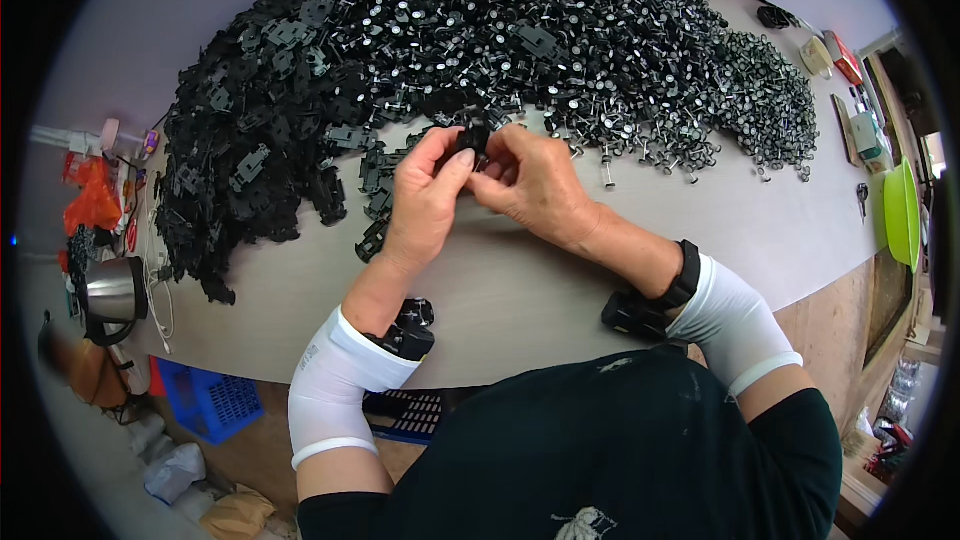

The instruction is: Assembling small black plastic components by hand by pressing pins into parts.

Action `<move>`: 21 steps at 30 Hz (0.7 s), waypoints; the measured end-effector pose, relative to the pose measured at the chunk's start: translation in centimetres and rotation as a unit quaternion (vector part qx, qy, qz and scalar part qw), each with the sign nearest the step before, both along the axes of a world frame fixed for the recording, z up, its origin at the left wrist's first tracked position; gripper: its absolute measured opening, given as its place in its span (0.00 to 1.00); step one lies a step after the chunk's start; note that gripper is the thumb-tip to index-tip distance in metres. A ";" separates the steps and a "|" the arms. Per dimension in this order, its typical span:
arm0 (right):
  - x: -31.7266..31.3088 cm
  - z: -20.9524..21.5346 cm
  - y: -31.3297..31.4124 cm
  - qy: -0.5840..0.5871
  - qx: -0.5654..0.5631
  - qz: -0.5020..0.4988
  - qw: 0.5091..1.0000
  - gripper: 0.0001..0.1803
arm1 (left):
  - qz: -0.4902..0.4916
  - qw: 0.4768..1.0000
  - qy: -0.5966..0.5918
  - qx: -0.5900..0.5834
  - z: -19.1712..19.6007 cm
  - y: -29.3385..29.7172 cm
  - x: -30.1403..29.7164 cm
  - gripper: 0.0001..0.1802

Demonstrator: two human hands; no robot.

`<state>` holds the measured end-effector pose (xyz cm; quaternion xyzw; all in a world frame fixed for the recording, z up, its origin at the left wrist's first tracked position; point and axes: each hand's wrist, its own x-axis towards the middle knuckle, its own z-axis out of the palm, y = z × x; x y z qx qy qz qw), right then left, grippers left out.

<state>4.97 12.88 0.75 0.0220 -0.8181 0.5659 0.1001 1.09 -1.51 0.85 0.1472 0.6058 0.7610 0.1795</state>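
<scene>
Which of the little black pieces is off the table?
The small black piece pinched between the left hand and right hand. All the others lie on the table in the big pile.

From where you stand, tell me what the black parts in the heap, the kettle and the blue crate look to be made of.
Black parts: most likely moulded plastic, matte to slightly glossy, with thin shaped edges. The small wheeled pieces mixed in carry pale round caps and thin pins that may be metal. Kettle: shiny silver body, likely polished steel, with a dark handle. Blue crate: plastic by its look, with a uniform colour and lattice wall.
</scene>
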 end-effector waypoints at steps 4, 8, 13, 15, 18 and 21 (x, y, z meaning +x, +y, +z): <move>0.1 1.1 0.1 -0.017 0.035 0.099 0.994 0.16 | 0.036 0.987 0.131 -0.085 -1.6 -1.2 -0.9 0.11; 0.2 1.1 3.2 0.089 0.047 0.080 0.992 0.17 | -0.028 0.991 -0.130 -0.017 0.3 -1.4 -0.9 0.09; -0.5 1.5 4.4 0.177 0.147 0.112 0.967 0.17 | -0.071 0.983 -0.161 -0.057 0.3 -1.3 -0.7 0.09; -0.3 1.4 4.5 0.191 0.170 0.125 0.959 0.17 | -0.081 0.982 -0.160 -0.056 0.3 -1.4 -0.7 0.09; -0.2 1.5 4.8 0.196 0.225 0.131 0.945 0.18 | -0.109 0.978 -0.172 -0.041 0.2 -1.3 -0.8 0.10; -0.6 1.3 5.1 0.217 0.226 0.163 0.936 0.18 | -0.136 0.967 -0.213 0.002 0.1 -1.6 -1.0 0.10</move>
